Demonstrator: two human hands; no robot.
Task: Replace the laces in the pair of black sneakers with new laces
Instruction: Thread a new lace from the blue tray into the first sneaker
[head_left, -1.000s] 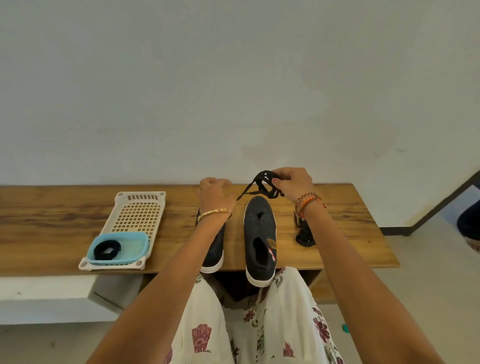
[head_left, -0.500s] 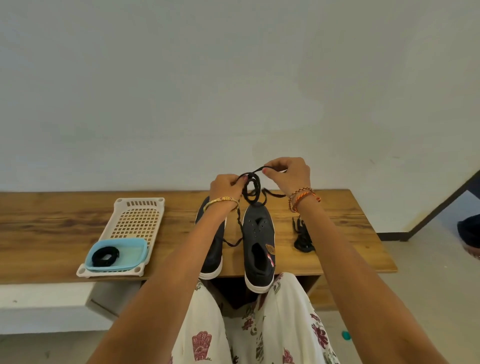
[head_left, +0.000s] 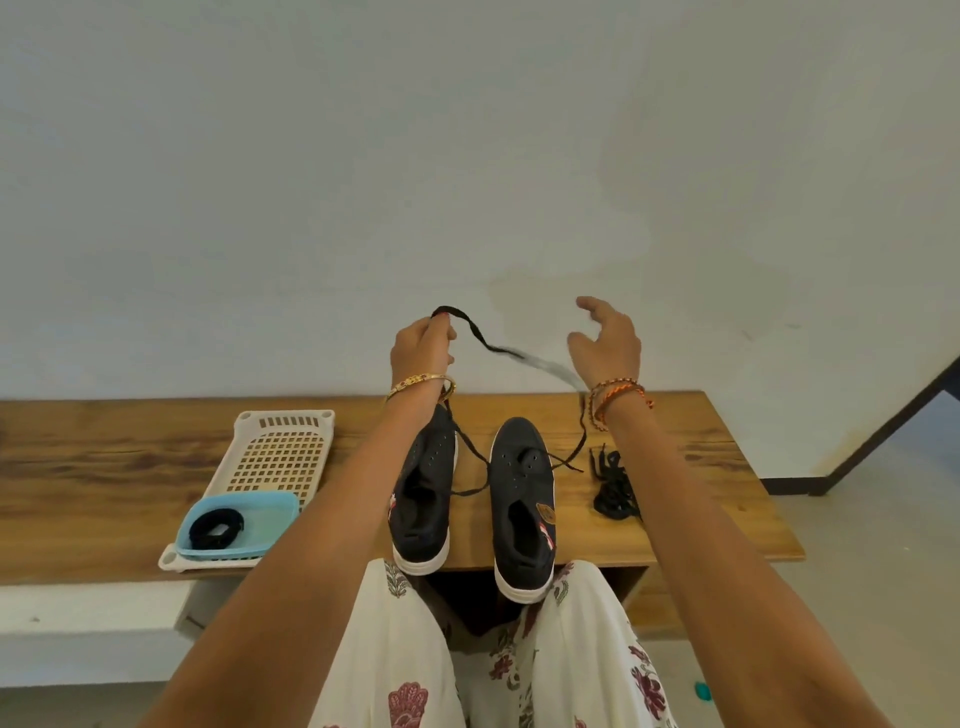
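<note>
Now my left hand pinches the long black lace in its grip, raised so it uncoils above the two black canvas sneakers on the wooden bench, right hand spread wide, empty.

You hold a black lace above two black sneakers with white soles, on a brown wood-grain bench. Your cream tray carries a light blue dish with a black coil. Your white trousers bear maroon floral prints.
</note>
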